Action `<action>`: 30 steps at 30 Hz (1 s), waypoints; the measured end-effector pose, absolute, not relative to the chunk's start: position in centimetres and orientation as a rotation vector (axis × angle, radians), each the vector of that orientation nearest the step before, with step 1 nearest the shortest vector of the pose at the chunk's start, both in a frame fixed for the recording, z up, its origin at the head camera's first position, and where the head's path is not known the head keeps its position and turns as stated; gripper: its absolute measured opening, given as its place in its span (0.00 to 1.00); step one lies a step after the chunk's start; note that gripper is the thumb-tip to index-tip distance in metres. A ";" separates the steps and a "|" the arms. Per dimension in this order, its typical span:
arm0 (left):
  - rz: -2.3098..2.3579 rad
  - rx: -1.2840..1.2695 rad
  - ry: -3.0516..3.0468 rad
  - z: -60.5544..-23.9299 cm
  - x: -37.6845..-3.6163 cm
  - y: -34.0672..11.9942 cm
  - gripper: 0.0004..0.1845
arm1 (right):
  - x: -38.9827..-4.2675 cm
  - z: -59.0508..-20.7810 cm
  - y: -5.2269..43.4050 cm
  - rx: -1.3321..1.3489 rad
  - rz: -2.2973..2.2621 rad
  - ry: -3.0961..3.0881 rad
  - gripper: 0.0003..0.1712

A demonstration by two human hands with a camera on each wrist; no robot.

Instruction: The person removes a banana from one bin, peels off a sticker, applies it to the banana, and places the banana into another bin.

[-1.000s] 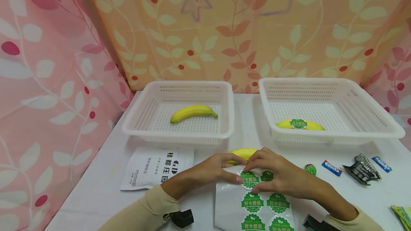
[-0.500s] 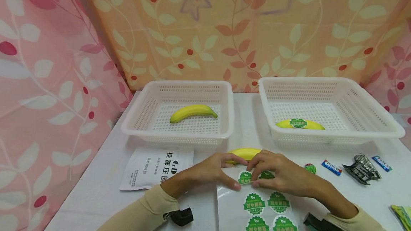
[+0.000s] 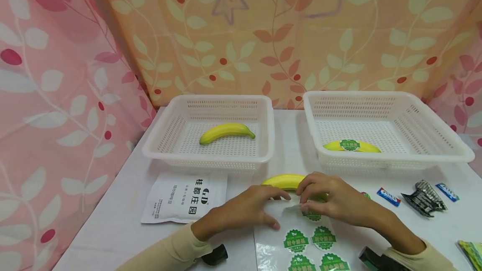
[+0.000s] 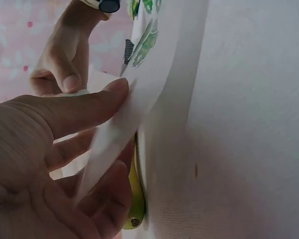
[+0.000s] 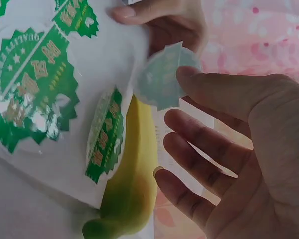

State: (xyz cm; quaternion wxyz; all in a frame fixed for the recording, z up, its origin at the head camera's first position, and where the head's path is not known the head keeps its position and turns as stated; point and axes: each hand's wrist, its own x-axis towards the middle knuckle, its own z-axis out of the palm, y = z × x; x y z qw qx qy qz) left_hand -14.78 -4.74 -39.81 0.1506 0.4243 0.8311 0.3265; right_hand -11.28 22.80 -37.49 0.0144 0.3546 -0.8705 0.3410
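Observation:
A white sheet of green round stickers (image 3: 269,246) lies at the table's front, its far edge raised. My left hand (image 3: 241,208) holds that edge, thumb on one face and fingers behind, as the left wrist view shows. Thumb and forefinger of my right hand (image 3: 339,202) pinch a peeled sticker (image 5: 162,79), its pale back showing in the right wrist view. Part of the sticker appears over the sheet's edge; whether they still touch is unclear. Just beyond the sheet lies a yellow banana (image 3: 283,180), partly hidden by the hands.
The left white basket (image 3: 211,158) holds a plain banana (image 3: 226,132); the right basket (image 3: 395,159) holds a banana bearing a green sticker (image 3: 349,145). A white pouch (image 3: 169,200) lies at left. Small blue wrappers (image 3: 389,197) and a black packet (image 3: 424,200) lie at right.
My right hand has peeled a sticker up from the sheet's top left and moved slightly right with it. My left thumb has shifted slightly down and left on the sheet.

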 end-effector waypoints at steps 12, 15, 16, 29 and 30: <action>1.298 1.027 2.292 -39.0 -13.8 -4.4 0.25 | -11.1 -37.1 22.9 0.994 1.058 -2.590 0.15; 1.398 0.852 2.176 -38.9 -13.8 -4.4 0.29 | -11.0 -37.1 22.8 1.064 1.065 -2.527 0.16; 1.422 0.811 2.141 -38.9 -13.9 -4.4 0.28 | -11.0 -37.1 22.7 1.087 1.069 -2.507 0.17; 1.479 0.834 2.200 -38.8 -14.4 -4.1 0.09 | -10.8 -36.9 22.4 1.024 1.048 -2.613 0.17; 1.468 0.862 2.243 -38.8 -14.5 -4.0 0.09 | -10.8 -36.9 22.4 0.968 1.053 -2.640 0.16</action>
